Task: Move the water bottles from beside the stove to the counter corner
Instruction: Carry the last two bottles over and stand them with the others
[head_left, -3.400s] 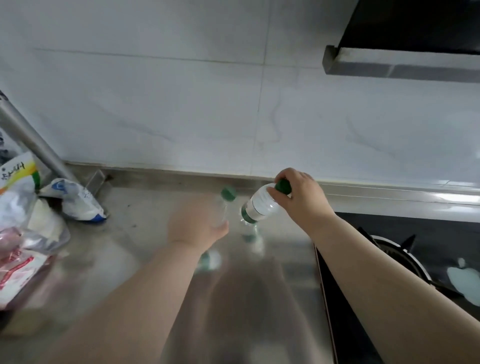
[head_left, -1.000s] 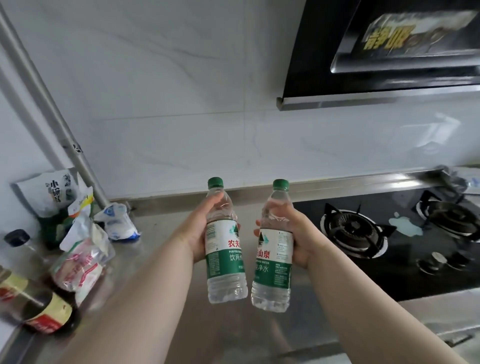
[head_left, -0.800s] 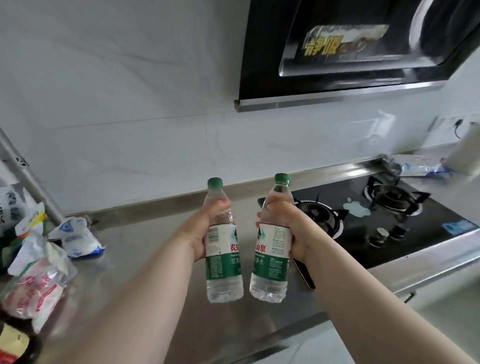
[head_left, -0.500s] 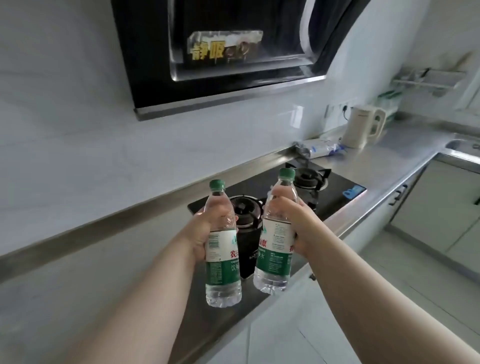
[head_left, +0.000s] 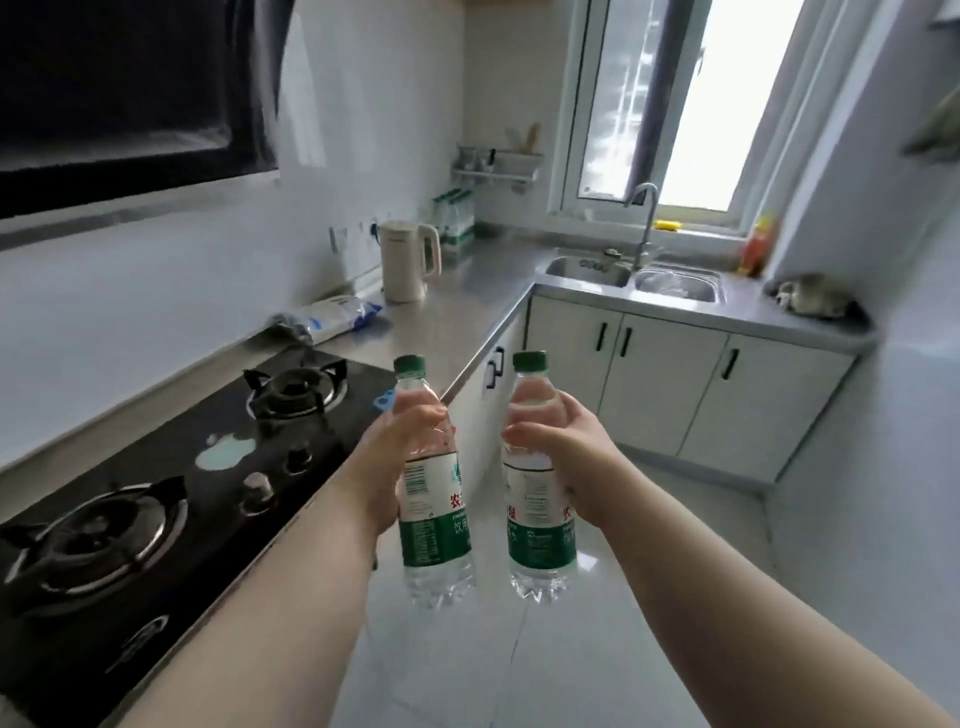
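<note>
Both bottles are up in the air — the left hand (head_left: 387, 467) is wrapped around the left bottle (head_left: 434, 499), the right hand (head_left: 566, 457) is gripping the right bottle (head_left: 537, 493) near its shoulder. Both stand upright, green caps on top (green-and-white labels facing us), close together but apart, over the floor just off the stove (head_left: 171, 467). Further along the counter (head_left: 457, 301) sit a kettle (head_left: 408, 260) and, in the far corner, a cluster of similar bottles (head_left: 457, 218) — beyond them the sink (head_left: 631, 273).
</note>
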